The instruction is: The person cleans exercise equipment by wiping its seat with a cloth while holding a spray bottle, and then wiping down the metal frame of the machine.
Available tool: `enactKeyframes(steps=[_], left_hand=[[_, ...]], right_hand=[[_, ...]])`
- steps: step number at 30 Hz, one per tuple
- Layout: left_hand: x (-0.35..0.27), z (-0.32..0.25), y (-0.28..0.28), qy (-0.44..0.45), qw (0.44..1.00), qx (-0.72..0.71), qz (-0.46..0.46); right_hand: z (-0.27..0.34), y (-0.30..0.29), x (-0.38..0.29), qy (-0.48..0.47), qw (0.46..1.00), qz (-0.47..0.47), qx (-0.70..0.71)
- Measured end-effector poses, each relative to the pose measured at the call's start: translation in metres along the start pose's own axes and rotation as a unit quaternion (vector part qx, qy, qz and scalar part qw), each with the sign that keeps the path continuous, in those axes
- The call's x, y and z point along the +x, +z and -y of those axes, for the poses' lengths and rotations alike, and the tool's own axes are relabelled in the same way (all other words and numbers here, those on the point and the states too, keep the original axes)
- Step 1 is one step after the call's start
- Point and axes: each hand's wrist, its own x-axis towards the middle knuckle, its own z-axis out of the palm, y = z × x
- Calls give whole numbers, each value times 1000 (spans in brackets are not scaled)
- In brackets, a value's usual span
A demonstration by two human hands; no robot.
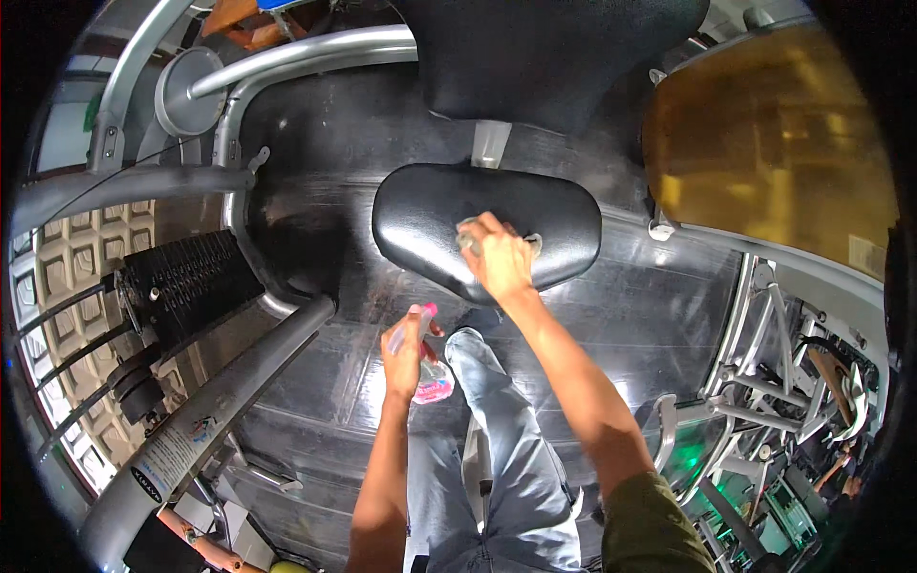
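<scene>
My left hand (pixel 403 354) grips a clear spray bottle (pixel 434 383) with a pink nozzle and a pink label, low in front of my legs. My right hand (pixel 501 261) presses a bunched greyish cloth (pixel 469 233) onto the black padded seat (pixel 423 208) of a gym machine. Part of the cloth is hidden under my fingers. Behind this pad, a grey metal post (pixel 491 143) joins up towards a larger black backrest pad (pixel 559 57).
Silver tube frame bars (pixel 315 57) and a weight stack (pixel 190 294) stand at left. An amber translucent panel (pixel 766 150) is at right, with more gym machines (pixel 759 401) below it. Another person's arm (pixel 204 548) shows at the lower left. Black flooring (pixel 315 387) lies beneath.
</scene>
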Motion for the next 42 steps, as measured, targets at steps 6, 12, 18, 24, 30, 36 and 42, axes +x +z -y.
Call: enactKeyframes(steps=[6, 12, 18, 24, 30, 36, 42], left_hand=[[7, 6, -14, -26, 999, -10, 20], [12, 4, -7, -29, 999, -11, 24], [11, 0, -14, -51, 997, -45, 24], [2, -5, -19, -44, 998, -51, 15], [-2, 0, -10, -68, 996, -51, 6], [-6, -4, -17, -59, 997, -50, 1], [-9, -12, -27, -40, 999, -24, -23]], right_hand=[[-11, -9, -43, -127, 988, 83, -40], [-6, -7, 7, 14, 1000, -8, 15], [9, 9, -26, -141, 985, 94, -40], [-18, -22, -41, -173, 962, 199, -64], [19, 2, 0, -100, 986, 117, -57], [6, 2, -39, -249, 943, 187, -119], [-18, -6, -49, -384, 861, 271, -194]])
